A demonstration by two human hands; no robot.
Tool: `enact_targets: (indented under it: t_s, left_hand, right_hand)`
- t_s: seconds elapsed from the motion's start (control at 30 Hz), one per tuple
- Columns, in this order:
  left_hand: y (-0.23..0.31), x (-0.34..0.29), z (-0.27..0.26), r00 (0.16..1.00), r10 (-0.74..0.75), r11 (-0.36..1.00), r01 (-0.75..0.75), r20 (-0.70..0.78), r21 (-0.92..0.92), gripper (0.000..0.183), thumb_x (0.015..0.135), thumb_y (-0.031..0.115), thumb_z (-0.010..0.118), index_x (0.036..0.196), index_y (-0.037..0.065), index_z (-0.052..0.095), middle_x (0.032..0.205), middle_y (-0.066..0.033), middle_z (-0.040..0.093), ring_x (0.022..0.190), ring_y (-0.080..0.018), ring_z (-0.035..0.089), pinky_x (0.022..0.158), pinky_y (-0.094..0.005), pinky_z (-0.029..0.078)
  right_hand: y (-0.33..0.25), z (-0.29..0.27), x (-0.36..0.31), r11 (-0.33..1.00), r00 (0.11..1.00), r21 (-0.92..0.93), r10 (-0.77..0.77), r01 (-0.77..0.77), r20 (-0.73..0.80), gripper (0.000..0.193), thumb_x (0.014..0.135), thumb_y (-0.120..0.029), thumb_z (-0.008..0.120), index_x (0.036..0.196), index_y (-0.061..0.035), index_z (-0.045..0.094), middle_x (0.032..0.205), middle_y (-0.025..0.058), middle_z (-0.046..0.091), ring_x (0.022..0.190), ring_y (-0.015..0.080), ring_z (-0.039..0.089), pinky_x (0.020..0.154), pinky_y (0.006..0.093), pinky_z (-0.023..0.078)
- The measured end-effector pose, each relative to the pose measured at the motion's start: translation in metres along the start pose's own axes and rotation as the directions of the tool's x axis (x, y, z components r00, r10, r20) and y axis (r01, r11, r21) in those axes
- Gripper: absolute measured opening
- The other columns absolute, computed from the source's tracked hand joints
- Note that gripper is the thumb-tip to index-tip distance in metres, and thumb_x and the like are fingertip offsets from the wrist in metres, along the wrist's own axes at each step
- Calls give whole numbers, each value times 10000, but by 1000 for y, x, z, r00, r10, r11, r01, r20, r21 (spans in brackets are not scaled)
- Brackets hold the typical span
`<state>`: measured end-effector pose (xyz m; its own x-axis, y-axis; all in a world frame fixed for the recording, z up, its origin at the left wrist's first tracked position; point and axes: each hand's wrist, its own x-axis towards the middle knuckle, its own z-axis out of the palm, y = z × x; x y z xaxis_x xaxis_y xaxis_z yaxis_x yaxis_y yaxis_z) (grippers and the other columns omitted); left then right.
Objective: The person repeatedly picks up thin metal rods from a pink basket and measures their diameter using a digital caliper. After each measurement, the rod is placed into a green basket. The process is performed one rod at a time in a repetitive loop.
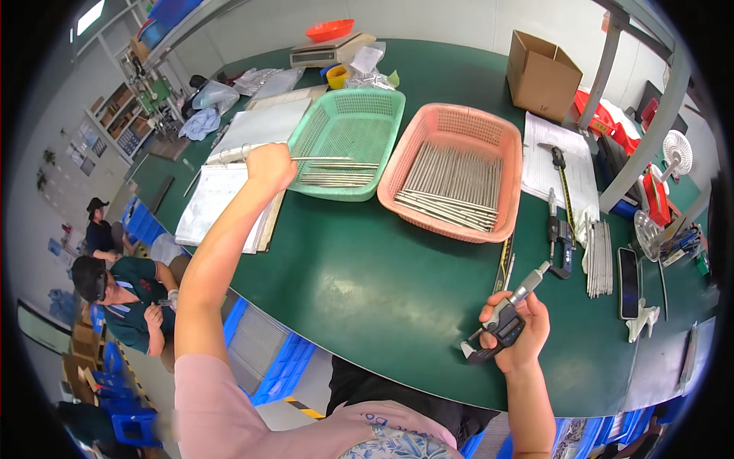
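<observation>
My left hand point(271, 165) is closed at the near left rim of the green plastic basket point(388, 107). From its fist a thin metal rod point(325, 158) sticks out to the right over the basket. Several similar rods point(336, 180) lie crosswise in the basket's near end. In my right hand point(527, 330), above the table's front part, is a digital micrometer point(506, 323), its thimble pointing up and away; nothing shows between its jaws. Beside the green basket stands a pink basket point(397, 170) with many metal rods point(455, 180) inside, some lying across the others.
Papers and a folder point(218, 200) lie left. At right are a caliper point(562, 172), a second micrometer point(562, 252), a bundle of rods point(599, 260) and a phone point(628, 283). A carton point(541, 76) and a scale point(325, 52) stand behind. A seated co-worker point(134, 294) is at left.
</observation>
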<state>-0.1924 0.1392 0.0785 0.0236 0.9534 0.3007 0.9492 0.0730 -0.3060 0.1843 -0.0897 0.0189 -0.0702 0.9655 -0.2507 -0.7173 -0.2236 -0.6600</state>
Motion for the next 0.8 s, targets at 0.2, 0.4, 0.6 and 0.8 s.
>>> enact_targets:
  t_s: [0.2, 0.4, 0.6, 0.8]
  left_hand:
    - [27, 29, 16, 958, 237, 972, -235, 164, -27, 203, 624, 177, 540, 720, 18, 623, 765, -191, 617, 712, -351, 595, 645, -431, 470]
    - [32, 33, 21, 870, 293, 938, -181, 396, -297, 248, 641, 223, 531, 795, 69, 650, 877, -160, 626, 862, -320, 580, 745, -404, 447]
    - [48, 29, 2, 911, 412, 803, -371, -16, -467, 154, 708, 140, 522, 766, 40, 623, 803, -138, 607, 807, -305, 572, 720, -383, 442]
    - [179, 4, -50, 561, 775, 402, -792, -291, -458, 110, 696, 111, 559, 772, 45, 602, 774, -113, 568, 796, -297, 549, 687, -383, 433]
  right_hand:
    - [-3, -4, 1, 999, 999, -19, -42, 41, -22, 514, 805, -433, 367, 886, 41, 549, 693, 189, 576, 439, 198, 474, 407, 275, 400]
    - [-4, -2, -1, 998, 999, -54, -42, 42, -3, 460, 774, -380, 387, 907, 33, 544, 720, 173, 580, 446, 192, 478, 425, 267, 398]
    - [0, -1, -3, 999, 1000, -34, 12, -12, -1, 452, 745, -370, 424, 918, 30, 542, 735, 172, 581, 453, 191, 484, 443, 269, 404]
    - [-1, -5, -2, 1000, 1000, -18, 14, -14, -10, 433, 728, -350, 447, 926, 22, 542, 734, 167, 580, 457, 183, 482, 452, 270, 404]
